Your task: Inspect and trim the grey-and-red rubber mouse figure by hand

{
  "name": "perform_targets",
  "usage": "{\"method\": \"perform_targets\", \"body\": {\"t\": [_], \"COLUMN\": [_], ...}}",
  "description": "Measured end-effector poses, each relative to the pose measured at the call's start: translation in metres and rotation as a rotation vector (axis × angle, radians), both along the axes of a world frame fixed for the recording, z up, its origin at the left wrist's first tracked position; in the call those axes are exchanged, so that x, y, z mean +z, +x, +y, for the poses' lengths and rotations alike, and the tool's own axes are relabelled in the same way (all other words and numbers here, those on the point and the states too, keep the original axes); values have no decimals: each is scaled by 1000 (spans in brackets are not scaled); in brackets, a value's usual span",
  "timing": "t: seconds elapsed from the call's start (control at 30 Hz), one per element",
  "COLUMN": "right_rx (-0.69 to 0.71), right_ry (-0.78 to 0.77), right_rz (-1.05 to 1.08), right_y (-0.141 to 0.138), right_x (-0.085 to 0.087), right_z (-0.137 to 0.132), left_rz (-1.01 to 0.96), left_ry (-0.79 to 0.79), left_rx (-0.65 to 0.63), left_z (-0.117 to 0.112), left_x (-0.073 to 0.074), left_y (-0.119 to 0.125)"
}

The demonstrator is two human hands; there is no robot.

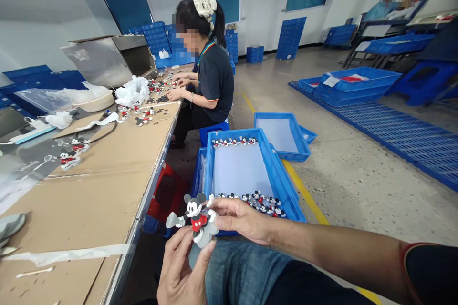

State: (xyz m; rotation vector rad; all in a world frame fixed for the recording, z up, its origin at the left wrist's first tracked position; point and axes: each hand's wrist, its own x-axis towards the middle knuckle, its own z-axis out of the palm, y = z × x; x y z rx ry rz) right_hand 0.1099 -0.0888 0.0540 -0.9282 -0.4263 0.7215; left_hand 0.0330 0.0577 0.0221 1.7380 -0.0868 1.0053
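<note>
A Mickey Mouse figurine (198, 222) with red shorts, white shoes and a grey base is held upright above my lap. From below, my left hand (186, 267) pinches the base between thumb and fingers. My right hand (243, 219) grips the figurine's right side, its thumb and fingers closed at the raised arm and grey part. A pale grey megaphone-like piece juts out from the figurine's left side. Just behind my hands, a blue tray (286, 176) holds rows of similar figurines (261, 200) at its near and far ends.
On my left runs a cardboard-covered table (118, 167) with two figurines (69, 157), a cotton swab (35, 272) and white strips. A co-worker (214, 76) sits farther along it, handling small parts. Another blue tray (300, 152) and stacked crates (354, 86) stand on the floor.
</note>
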Motion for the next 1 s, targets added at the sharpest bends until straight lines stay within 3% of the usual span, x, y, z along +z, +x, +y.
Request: {"method": "perform_targets", "body": {"t": [0.13,0.4,0.63,0.77,1.0], "right_rx": [1,-34,-63,-15,43], "right_ry": [3,20,12,-20,120], "right_rz": [-114,-31,-21,-42,-15], "right_y": [5,15,12,17,12], "right_x": [1,9,7,7,18], "right_z": [-2,-1,2,-1,1], "left_rz": [5,-128,-24,9,-102], "left_ry": [129,341,116,107,81], "left_rx": [54,-59,61,96,110], "left_z": [1,15,-4,-8,-4], "left_x": [-3,-15,-19,-20,-8], "left_y": [-1,6,-1,-1,6]}}
